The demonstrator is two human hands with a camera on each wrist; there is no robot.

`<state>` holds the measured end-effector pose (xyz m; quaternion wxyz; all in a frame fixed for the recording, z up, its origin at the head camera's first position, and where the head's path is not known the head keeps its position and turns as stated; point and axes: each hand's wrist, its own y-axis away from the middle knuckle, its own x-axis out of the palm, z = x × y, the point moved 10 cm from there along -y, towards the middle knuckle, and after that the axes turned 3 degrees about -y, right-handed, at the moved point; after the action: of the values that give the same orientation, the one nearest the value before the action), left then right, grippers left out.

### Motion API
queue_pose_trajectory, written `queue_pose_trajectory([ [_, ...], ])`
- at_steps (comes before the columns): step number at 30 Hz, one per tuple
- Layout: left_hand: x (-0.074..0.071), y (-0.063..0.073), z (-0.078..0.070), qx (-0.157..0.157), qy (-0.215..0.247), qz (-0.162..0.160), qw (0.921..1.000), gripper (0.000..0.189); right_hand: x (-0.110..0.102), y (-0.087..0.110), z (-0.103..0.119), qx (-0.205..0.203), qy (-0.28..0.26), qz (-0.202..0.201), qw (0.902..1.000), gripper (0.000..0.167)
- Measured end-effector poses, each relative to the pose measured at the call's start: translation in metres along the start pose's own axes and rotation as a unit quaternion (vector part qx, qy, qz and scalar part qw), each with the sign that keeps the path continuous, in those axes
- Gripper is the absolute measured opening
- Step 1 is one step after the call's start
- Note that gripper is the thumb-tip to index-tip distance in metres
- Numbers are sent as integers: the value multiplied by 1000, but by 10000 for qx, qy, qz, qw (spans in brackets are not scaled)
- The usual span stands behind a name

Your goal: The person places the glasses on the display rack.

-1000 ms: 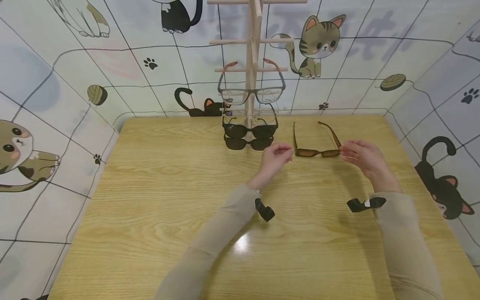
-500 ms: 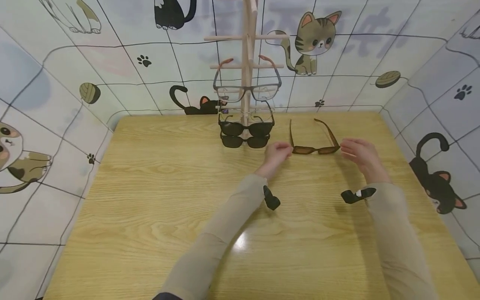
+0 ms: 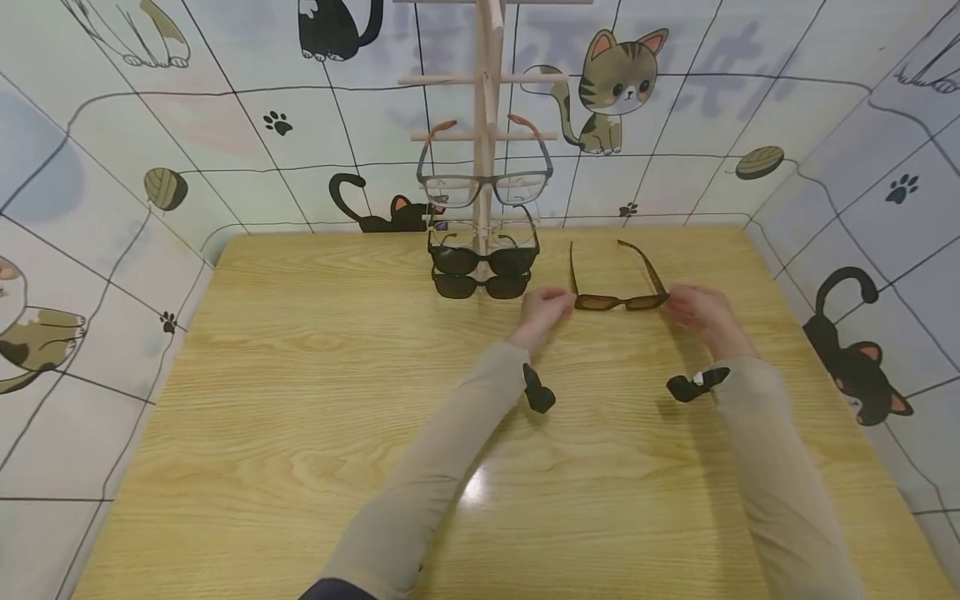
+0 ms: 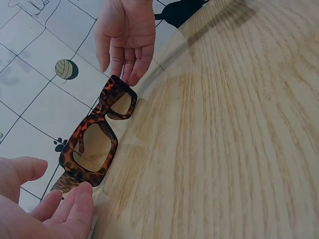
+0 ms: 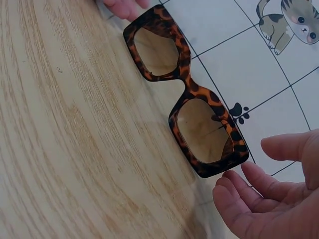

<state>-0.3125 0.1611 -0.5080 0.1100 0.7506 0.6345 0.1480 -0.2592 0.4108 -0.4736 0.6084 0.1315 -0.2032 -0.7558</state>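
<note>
Tortoiseshell sunglasses (image 3: 619, 303) with brown lenses stand on the table, temples spread toward the back wall. At their left end is my left hand (image 3: 542, 315); its thumb is spread from its fingers. In the left wrist view, the left fingertips (image 4: 84, 188) reach the lower corner of the frame. My right hand (image 3: 703, 317) is at the other end. The right wrist view shows its thumb well apart from the fingers, and its fingertips (image 5: 227, 180) beside or touching the frame's corner; exact contact is hard to tell. Neither thumb pinches the sunglasses.
A wooden display rack (image 3: 484, 100) stands at the back, left of the sunglasses. It bears clear grey-framed glasses (image 3: 486, 178), thin-rimmed glasses and two dark pairs, the lowest being black sunglasses (image 3: 507, 287) close to my left hand. Cat-print walls (image 3: 667, 183) border the wooden table (image 3: 300, 400).
Both hands have closed in on the ends of the sunglasses, the right one moving left. The head view has shifted slightly. The sunglasses appear to stay in place.
</note>
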Motion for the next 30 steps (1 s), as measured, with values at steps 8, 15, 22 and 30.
queue_pose_trajectory([
  [8,1,-2,-4,-55,-16,-128,9999,33,1,-9,-3,80,-138,17,9999,24],
  [15,3,-2,-4,-94,-106,-280,9995,29,6,-13,-6,163,-217,144,9995,22],
  [22,3,-4,0,-215,-311,-397,9985,24,4,-13,-9,163,-143,-28,9998,5],
  [30,4,-4,-2,-203,-168,-448,9986,18,-1,-7,-6,17,-98,-213,9997,7],
])
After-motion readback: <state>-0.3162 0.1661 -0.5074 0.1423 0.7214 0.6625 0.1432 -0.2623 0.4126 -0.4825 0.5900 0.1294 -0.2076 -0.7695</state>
